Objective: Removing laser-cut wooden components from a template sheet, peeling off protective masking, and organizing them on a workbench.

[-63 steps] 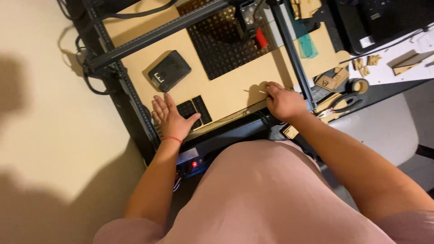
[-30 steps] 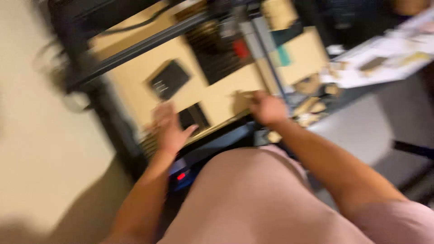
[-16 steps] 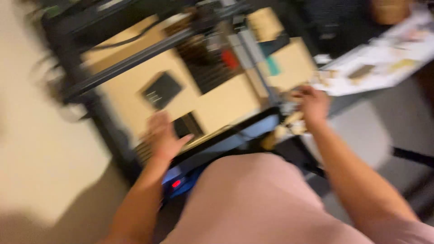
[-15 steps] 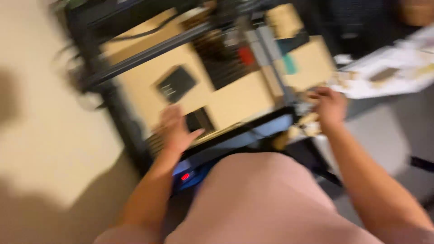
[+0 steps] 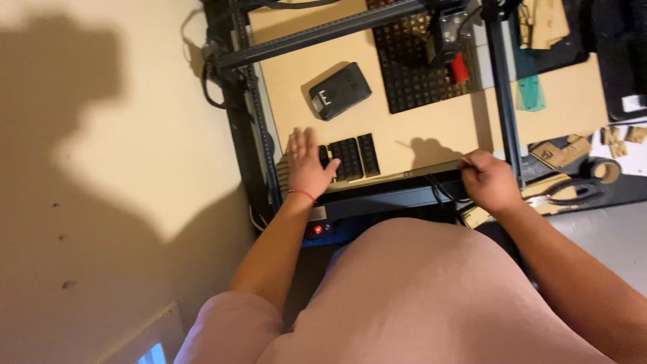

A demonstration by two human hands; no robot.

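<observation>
Machine: dark metal frame [image 5: 251,101] of a gantry cutter sits on the floor, with a crossbar [image 5: 317,34] spanning the bed and a tool head [image 5: 450,40] with a red part near its right end.
Sheet: tan wooden sheet [image 5: 431,128] lies flat inside the frame; it is the thing both hands attend to.
Left hand: left hand [image 5: 308,165] lies flat and spread, fingers apart, pressing on the sheet's near left corner, clamped on nothing; a red band circles the wrist.
Right hand: right hand [image 5: 490,180] is curled at the sheet's near right edge beside the right rail; it seems to pinch the edge, though I cannot tell whether the fingers truly close on it.
Nearby on sheet: small dark grid pieces [image 5: 350,157] lie just beside the left fingers; a dark rectangular block [image 5: 340,89] rests further in; a large dark honeycomb panel [image 5: 421,67] lies under the tool head.
Off to the right: scissors [image 5: 573,193], a tape roll [image 5: 606,170] and wooden offcuts [image 5: 559,152].
Step in hand: judging by the grip, seating or shifting the sheet at its near edge.
Next move calls for: even pull or push from both hands, keeping the sheet flat so loose pieces stay put, and clearing the cables at the front rail.
</observation>
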